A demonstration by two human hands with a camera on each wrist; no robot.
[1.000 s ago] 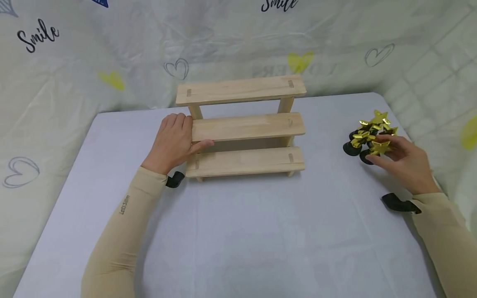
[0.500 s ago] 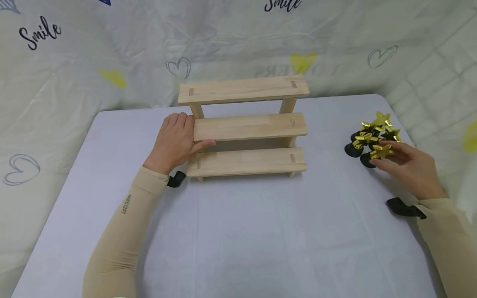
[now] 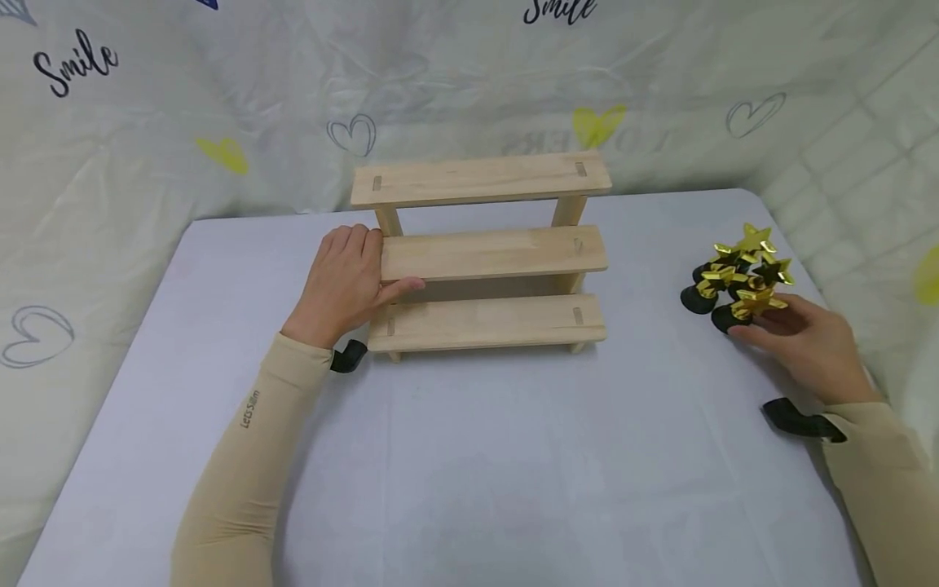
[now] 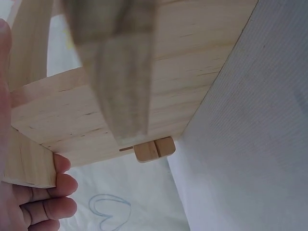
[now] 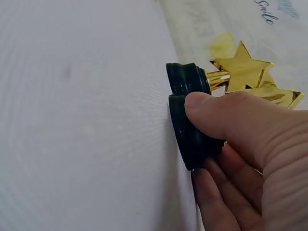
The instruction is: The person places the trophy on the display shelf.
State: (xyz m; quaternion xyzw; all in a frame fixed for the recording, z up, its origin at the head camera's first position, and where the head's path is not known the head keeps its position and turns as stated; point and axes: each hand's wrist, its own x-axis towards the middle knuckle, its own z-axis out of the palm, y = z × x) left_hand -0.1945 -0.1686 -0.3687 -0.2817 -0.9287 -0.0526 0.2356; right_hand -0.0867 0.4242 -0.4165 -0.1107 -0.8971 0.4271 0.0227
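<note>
I have the right hand (image 3: pixel 814 346) pinching the near trophy (image 3: pixel 757 304), thumb against its black base and the other fingers (image 5: pixel 211 197) beyond; probably low because the base is sturdier than the star. Whether it touches the tabletop (image 3: pixel 484 473) I can't tell. The other trophies (image 3: pixel 754 240) stand clustered just beyond those fingers, likely kept within one reach. My left hand (image 3: pixel 339 281) grips the rack (image 3: pixel 493 254) by its middle shelf's left end, I'd judge to steady it, well apart from the trophies.
</note>
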